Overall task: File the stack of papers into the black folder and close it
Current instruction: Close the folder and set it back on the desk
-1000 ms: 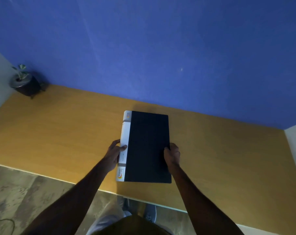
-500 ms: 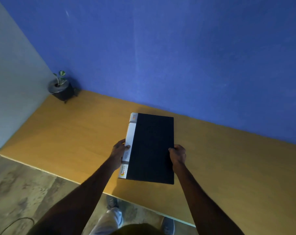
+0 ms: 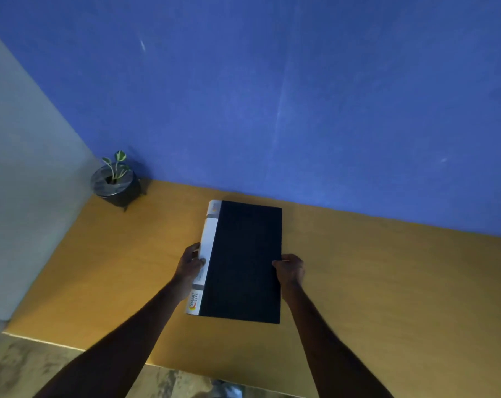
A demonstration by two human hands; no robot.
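Observation:
The black folder (image 3: 243, 262) is closed, its white spine with a small logo label on the left side. It is held flat over the wooden desk (image 3: 387, 297), lengthwise away from me. My left hand (image 3: 189, 265) grips the spine edge, thumb on top. My right hand (image 3: 290, 271) grips the opposite long edge, thumb on the cover. No loose papers are in view; whether any lie inside the folder is hidden.
A small potted plant (image 3: 115, 182) in a dark pot stands in the desk's far left corner, where the blue wall (image 3: 301, 110) meets a pale side wall (image 3: 19, 182). The desk's near edge runs below my forearms, with floor beneath.
The view has swung to the left and upward, so the plant and side wall have shifted right. Both hands keep the same grip on the closed folder.

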